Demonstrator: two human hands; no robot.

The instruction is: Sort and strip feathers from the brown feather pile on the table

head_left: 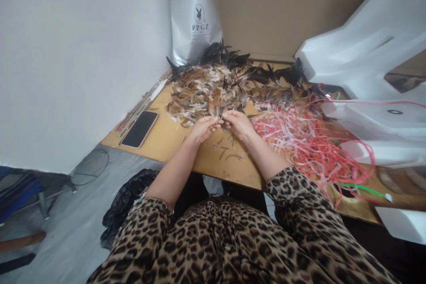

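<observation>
Over the table, my left hand (206, 128) and my right hand (238, 123) meet with fingertips almost touching. Both are closed in a pinch on a small bunch of brown feathers (218, 107), whose tips point away from me. How many feathers are in the pinch I cannot make out. Just beyond my hands spreads a large heap of brown, cream and dark feathers (189, 88). Black feathers (221, 55) lie along its far side. Below my hands, a few loose feather bits (229, 148) are scattered on the wooden tabletop (173, 142).
A phone (140, 129) lies to the left. Pink and red plastic strips (306, 142) are tangled at the right, beside a white sewing machine (359, 66). A white printed bag (196, 17) stands at the back. A black plastic bag (128, 199) is on the floor.
</observation>
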